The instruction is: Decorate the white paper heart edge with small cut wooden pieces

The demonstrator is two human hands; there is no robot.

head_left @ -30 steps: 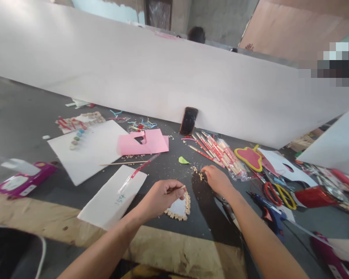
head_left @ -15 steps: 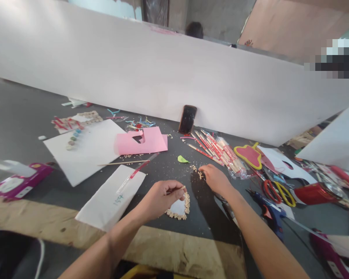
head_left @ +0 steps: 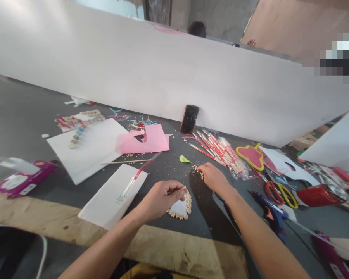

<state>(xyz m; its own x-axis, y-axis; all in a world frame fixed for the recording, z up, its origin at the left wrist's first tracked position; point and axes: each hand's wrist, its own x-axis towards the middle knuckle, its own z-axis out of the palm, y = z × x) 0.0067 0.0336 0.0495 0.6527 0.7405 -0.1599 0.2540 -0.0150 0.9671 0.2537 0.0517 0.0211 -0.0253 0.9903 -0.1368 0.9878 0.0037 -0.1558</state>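
Observation:
My left hand [head_left: 170, 195] is closed in a pinch over a small white cutout [head_left: 178, 208] edged with beige bits. A thin, pale, stick-like piece shows at its fingertips; the fingers hide most of it. Part of the cutout lies hidden under that hand. To the right, my right hand [head_left: 211, 175] has its fingertips pressed together at a scatter of small beige bits [head_left: 201, 173] on the dark table. Whether a bit is between those fingers cannot be made out. A green leaf-shaped piece [head_left: 184, 159] lies just beyond them.
A white block [head_left: 110, 201], pink paper [head_left: 157, 143] and a white sheet [head_left: 75, 155] lie left. Wrapped sticks [head_left: 215, 147], scissors [head_left: 273, 192], a blue glue gun [head_left: 270, 215] and a red can [head_left: 320, 195] lie right. A phone [head_left: 189, 119] leans against the white partition [head_left: 133, 66].
The view has shifted slightly, so the table things appear a little further right. Both hands hold nearly the same poses, the right one still at the beige bits.

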